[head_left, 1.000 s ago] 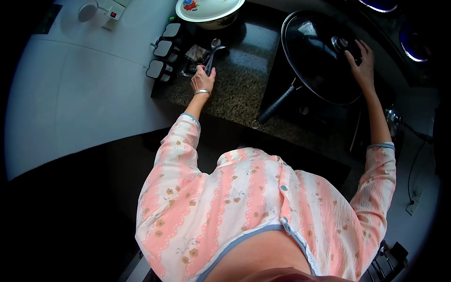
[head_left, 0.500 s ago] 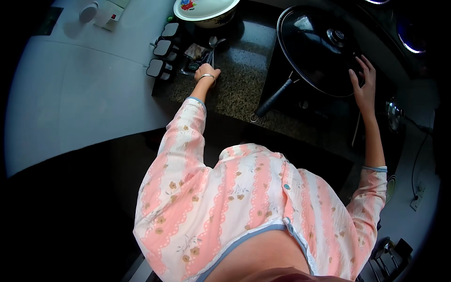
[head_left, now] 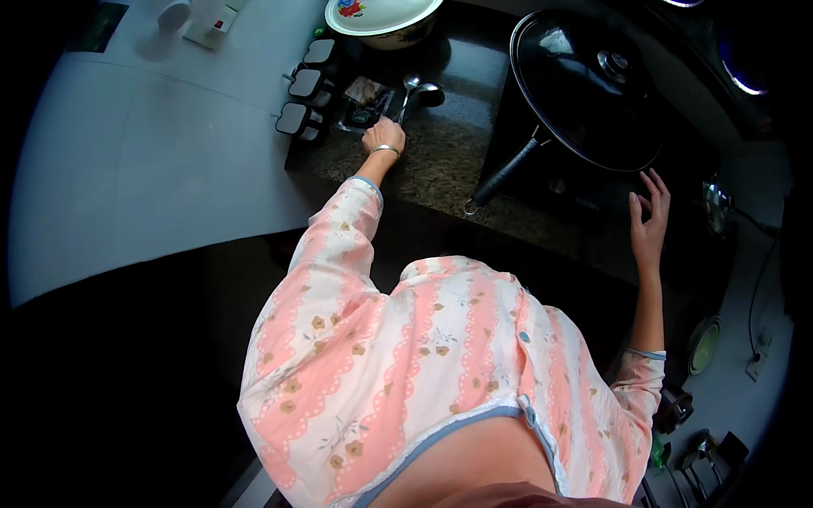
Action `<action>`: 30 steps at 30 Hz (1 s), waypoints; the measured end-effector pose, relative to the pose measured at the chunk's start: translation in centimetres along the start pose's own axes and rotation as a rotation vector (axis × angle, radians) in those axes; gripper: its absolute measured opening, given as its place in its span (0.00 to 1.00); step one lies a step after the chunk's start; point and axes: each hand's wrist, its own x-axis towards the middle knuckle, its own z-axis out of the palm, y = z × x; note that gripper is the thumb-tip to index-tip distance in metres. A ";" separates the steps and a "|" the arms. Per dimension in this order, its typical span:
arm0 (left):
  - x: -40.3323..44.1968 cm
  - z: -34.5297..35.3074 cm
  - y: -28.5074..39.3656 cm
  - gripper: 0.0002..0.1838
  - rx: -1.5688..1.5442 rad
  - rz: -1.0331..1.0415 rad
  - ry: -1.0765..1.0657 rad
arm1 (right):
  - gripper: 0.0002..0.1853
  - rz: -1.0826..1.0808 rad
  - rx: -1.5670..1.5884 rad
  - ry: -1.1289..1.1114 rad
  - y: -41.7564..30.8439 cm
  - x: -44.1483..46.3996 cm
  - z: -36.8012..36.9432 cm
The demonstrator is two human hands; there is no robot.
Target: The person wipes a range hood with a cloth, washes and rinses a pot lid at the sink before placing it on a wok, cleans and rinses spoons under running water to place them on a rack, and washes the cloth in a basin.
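Note:
My left hand (head_left: 384,135) is closed at the near left of the counter, around the handle end of a metal spoon (head_left: 412,82). Right beside the spoon's bowl is a dark, rounder ladle-like bowl (head_left: 431,95); whether its handle is also in my fist is hidden. A dark packet (head_left: 366,100) lies just left of the spoon. My right hand (head_left: 650,222) is empty with its fingers apart, near the front edge of the glass lid (head_left: 584,110). That lid covers a pan whose black handle (head_left: 508,176) points towards me.
Several lidded seasoning boxes (head_left: 306,85) line the wall on the left. Behind them stands an enamel pot (head_left: 381,21) with a flowered lid. Another shiny metal lid (head_left: 716,203) is at the far right, and utensils (head_left: 701,449) hang lower right.
My right hand has drawn back from the lid's edge towards me. The spoon and the ladle-like bowl have swung rightwards with my left hand, which stays closed. The view has shifted slightly.

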 end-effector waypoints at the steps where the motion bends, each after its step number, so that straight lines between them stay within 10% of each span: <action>1: 0.0 0.3 -0.2 0.18 -0.012 0.004 0.042 | 0.19 -0.003 0.004 -0.001 0.2 -0.5 0.3; 6: -2.0 -1.4 1.4 0.31 -0.082 -0.010 0.083 | 0.19 0.069 0.046 -0.011 0.2 -2.1 1.1; 21: -0.1 0.9 0.5 0.22 -0.132 0.056 -0.049 | 0.19 0.099 0.048 0.034 -0.4 -4.4 1.8; 30: -7.4 -10.8 3.0 0.18 -1.220 0.281 -0.300 | 0.15 0.230 0.243 0.137 -1.5 -7.6 1.2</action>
